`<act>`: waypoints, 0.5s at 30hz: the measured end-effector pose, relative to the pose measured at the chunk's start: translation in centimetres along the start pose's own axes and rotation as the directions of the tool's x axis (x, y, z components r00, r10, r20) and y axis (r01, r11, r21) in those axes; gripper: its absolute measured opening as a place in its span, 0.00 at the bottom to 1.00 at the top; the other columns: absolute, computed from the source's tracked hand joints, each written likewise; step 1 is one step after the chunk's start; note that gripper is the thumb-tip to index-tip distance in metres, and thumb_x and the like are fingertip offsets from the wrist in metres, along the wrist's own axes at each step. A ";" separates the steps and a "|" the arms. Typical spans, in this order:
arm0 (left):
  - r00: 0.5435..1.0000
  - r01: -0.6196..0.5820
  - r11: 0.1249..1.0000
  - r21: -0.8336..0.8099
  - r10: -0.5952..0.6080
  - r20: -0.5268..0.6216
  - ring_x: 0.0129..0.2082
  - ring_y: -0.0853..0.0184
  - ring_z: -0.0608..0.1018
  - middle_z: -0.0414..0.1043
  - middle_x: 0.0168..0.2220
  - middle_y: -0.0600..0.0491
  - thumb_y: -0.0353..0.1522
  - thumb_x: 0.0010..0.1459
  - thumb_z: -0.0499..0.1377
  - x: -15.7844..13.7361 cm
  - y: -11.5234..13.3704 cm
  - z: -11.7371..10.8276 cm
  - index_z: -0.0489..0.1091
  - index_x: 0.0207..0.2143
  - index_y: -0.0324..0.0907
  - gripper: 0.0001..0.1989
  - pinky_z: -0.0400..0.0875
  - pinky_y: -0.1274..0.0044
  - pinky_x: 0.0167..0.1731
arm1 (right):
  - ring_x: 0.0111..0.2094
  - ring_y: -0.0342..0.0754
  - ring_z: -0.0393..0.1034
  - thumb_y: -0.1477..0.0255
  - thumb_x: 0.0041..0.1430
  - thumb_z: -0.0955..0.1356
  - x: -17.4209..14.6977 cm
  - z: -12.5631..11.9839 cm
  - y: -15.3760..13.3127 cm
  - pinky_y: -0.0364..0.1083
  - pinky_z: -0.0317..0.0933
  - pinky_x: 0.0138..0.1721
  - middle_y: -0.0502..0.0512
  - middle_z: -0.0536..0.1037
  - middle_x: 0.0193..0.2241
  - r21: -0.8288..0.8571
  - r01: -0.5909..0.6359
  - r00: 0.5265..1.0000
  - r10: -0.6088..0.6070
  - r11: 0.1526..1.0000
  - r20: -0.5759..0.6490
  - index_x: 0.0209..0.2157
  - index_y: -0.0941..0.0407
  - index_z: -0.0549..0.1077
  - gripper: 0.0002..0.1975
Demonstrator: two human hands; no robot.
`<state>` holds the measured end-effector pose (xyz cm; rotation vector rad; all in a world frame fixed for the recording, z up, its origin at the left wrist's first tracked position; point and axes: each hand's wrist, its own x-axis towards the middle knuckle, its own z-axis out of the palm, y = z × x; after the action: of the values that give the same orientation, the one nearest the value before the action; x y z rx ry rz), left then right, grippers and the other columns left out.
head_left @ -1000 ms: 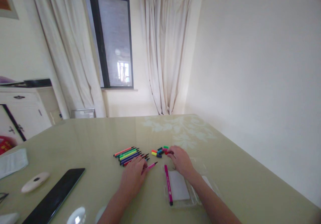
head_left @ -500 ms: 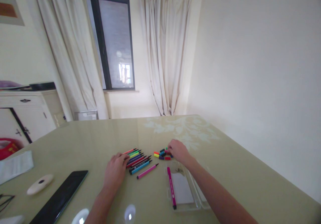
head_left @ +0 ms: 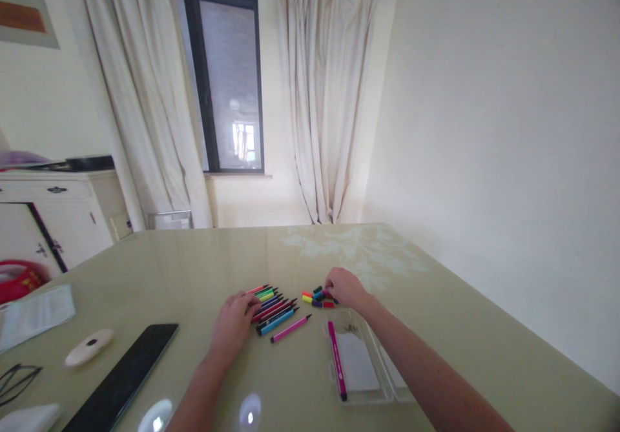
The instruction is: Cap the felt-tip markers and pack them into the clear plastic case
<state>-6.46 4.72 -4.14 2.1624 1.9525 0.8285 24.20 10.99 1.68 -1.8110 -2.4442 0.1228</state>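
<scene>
Several uncapped felt-tip markers (head_left: 276, 314) of different colours lie side by side on the table, tips pointing right. My left hand (head_left: 236, 319) rests at their left ends, fingers closed on a marker there; which one is hidden. One pink marker (head_left: 290, 329) lies a little apart, nearer to me. Right of the row is a small pile of coloured marker caps (head_left: 317, 298). My right hand (head_left: 345, 287) is at this pile's right side, fingertips pinched on a cap. An open clear plastic case (head_left: 382, 390) below holds a capped magenta marker (head_left: 338, 361).
To the left lie a black tablet-like slab (head_left: 123, 374), a white oval object (head_left: 90, 348), black-framed glasses (head_left: 18, 380) and a pale sheet (head_left: 41, 312). A red container (head_left: 22, 280) stands beyond the table's left edge. A wall runs along the right side.
The view has shifted slightly, so the table things appear a little further right. My right hand stays at the caps and my left at the marker ends.
</scene>
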 end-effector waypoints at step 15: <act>0.972 0.212 0.969 0.129 -0.195 -0.135 0.55 0.51 0.73 0.74 0.56 0.45 0.31 0.69 0.45 -0.3 -1.6 -0.9 0.75 0.52 0.45 0.20 0.68 0.62 0.50 | 0.45 0.50 0.74 0.74 0.62 0.69 -2.2 -1.3 -0.6 0.43 0.60 0.41 0.60 0.81 0.42 0.019 -0.036 0.996 0.037 0.999 -0.087 0.38 0.56 0.80 0.07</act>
<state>-8.25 4.49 -4.17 1.9780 2.3139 0.8254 24.40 8.69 3.01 -1.8147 -2.3449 0.0660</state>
